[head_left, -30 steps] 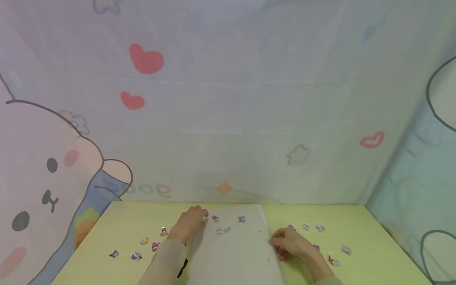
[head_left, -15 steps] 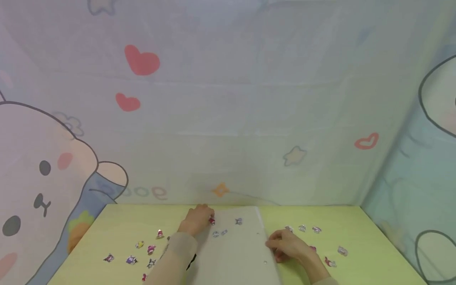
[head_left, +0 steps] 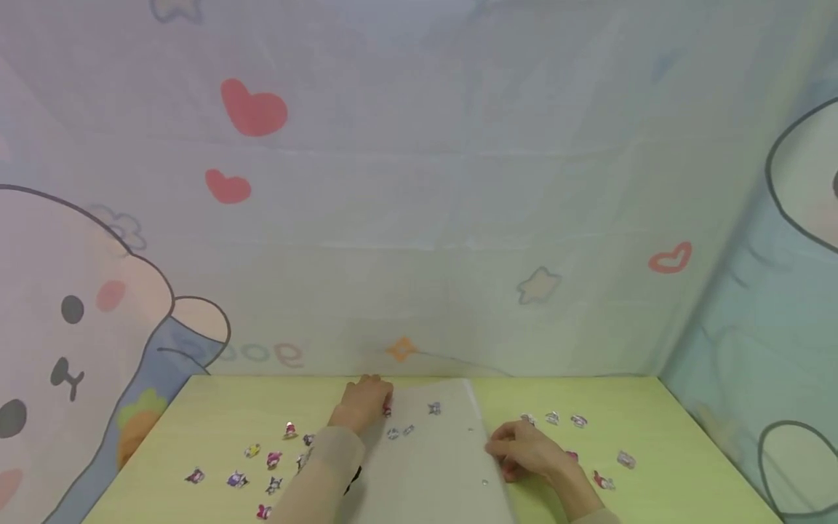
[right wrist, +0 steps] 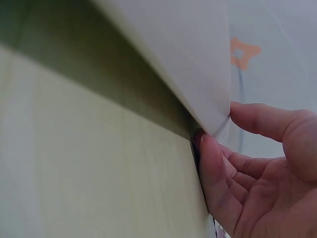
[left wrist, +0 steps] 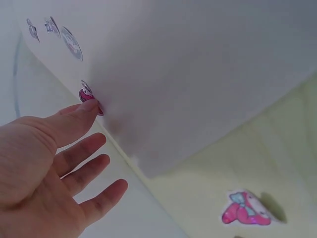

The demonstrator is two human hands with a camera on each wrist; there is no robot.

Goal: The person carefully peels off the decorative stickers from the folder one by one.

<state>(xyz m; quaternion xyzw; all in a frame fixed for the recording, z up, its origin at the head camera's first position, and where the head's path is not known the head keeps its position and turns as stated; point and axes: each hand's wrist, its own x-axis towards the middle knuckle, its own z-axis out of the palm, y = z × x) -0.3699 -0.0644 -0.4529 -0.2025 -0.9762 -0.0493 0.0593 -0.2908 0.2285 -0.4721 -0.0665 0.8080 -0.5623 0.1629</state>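
Observation:
A large white sheet point(head_left: 432, 466) lies upright in front of me, with several cartoon stickers near its far end. My left hand point(head_left: 362, 402) is at its far left edge. In the left wrist view, the thumb presses a pink character sticker point(left wrist: 85, 92) by the sheet's edge; the index fingertip is hidden behind the thumb, and the other fingers are spread apart. At the right edge, my right hand point(head_left: 524, 447) grips the sheet between thumb and index finger; the right wrist view shows this edge point(right wrist: 183, 74) raised off the table.
Loose cartoon stickers lie on the yellow table point(head_left: 661, 415), such as a purple one point(head_left: 237, 479) on the left and a red one point(head_left: 602, 480) on the right. A pink sticker point(left wrist: 246, 210) with a curled edge lies near the sheet. A printed curtain point(head_left: 419, 182) hangs behind.
My left hand has moved right, onto the pink sticker, and now covers most of it. The right hand keeps its place at the sheet's edge. The head view has shifted slightly.

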